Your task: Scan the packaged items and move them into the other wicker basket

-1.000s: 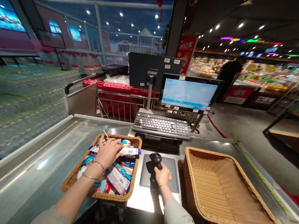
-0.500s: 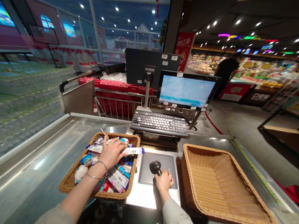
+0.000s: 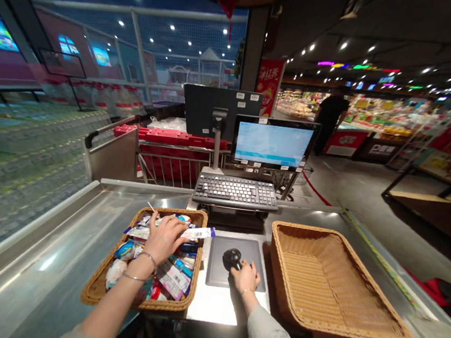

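Note:
Over the left wicker basket (image 3: 88,290), my left hand (image 3: 164,236) is closed on a long white and purple packet (image 3: 198,233), whose barcoded end sticks out past the basket's right rim. Beneath it lie several snack packets, a blue and white wrapped item (image 3: 125,250) and a white one (image 3: 116,271). My right hand (image 3: 246,275) grips the handle of a black barcode scanner (image 3: 232,259) above the grey pad (image 3: 213,279). To the right of that hand stands a second wicker basket (image 3: 321,275) with nothing in it.
A keyboard (image 3: 236,190) and a lit monitor (image 3: 274,145) stand behind the grey pad. Beyond the metal counter (image 3: 63,237) are a cart with red crates (image 3: 172,137) and a person in black (image 3: 330,118) at the back right.
The view has tilted up and shifted slightly, so the counter sits lower in the picture. Both hands keep their holds on the packet and the scanner.

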`<state>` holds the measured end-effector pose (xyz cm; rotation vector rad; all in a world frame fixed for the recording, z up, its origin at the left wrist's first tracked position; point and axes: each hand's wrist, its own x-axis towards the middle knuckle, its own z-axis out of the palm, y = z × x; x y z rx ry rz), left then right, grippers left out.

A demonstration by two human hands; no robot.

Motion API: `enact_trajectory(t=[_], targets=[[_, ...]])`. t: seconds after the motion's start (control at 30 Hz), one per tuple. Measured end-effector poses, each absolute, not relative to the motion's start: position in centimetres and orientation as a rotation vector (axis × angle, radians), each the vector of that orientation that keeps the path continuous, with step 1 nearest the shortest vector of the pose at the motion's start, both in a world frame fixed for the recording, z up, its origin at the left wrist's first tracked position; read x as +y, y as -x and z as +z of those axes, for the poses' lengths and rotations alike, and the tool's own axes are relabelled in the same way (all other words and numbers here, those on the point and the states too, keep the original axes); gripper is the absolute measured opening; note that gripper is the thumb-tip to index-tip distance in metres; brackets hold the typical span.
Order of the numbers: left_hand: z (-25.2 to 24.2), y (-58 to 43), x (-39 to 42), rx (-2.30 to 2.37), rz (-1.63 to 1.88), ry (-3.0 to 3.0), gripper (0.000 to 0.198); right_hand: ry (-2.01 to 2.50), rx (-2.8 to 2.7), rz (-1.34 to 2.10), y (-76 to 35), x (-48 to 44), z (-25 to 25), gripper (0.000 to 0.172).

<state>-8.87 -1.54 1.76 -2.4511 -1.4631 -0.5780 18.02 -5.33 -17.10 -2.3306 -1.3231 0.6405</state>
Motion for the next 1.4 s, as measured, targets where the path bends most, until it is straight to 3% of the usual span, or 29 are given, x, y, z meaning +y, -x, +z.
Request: enact_trajectory(t=[0.33, 0.63, 1.03, 1.4], targets=[[2.1, 7.1, -0.7, -1.491, -0.623, 2.388, 0.02, 2.05, -1.312, 0.454, -18.7, -5.2, -7.9, 0.04], [1.9, 4.7, 0.3, -1.497, -0.733, 2.357, 0.018, 1.832, -1.38, 0.245, -19.6, -7.8, -1.2, 0.035], [1.4, 1.0, 0.9, -1.454, -0.815, 2.355, 0.02, 1.74, -1.521, 0.084, -19.8, -10.2, -0.3, 0.048], [1.3, -1.0, 0.7, -1.392, -0.868, 2.343, 0.021, 1.764, -1.508, -0.019, -20.0, -10.8, -0.8, 0.038]])
